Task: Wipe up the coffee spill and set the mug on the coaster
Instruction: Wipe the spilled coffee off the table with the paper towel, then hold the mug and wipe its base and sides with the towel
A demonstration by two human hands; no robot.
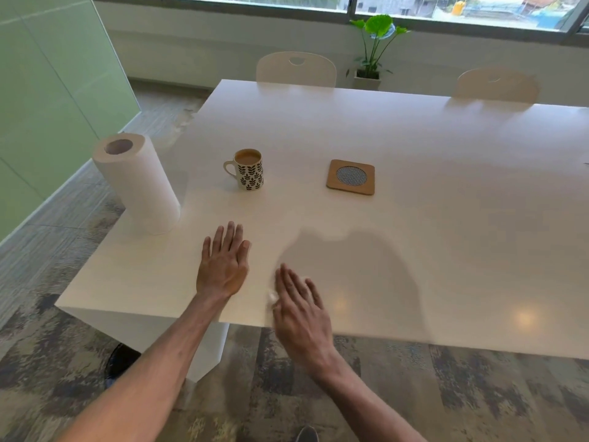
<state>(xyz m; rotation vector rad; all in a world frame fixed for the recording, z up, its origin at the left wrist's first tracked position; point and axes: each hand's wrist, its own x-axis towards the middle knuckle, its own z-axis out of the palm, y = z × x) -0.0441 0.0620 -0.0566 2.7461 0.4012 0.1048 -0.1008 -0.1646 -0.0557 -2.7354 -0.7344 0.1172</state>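
A white mug [249,171] with a dark leaf pattern, filled with coffee, stands upright on the white table [430,250], handle to the left. To its right lies a square wooden coaster [350,177] with a round mesh centre, nothing on it. My left hand [224,262] rests flat on the table near the front edge, fingers together, palm down. My right hand [301,309] hovers over the front edge, fingers extended, blurred; a small white scrap shows beside its thumb. No spill is visible on the tabletop.
A tall paper towel roll [137,183] stands upright at the table's left edge, left of the mug. Two pale chairs [296,69] sit at the far side, a potted plant [373,49] behind them. A glass partition is at left.
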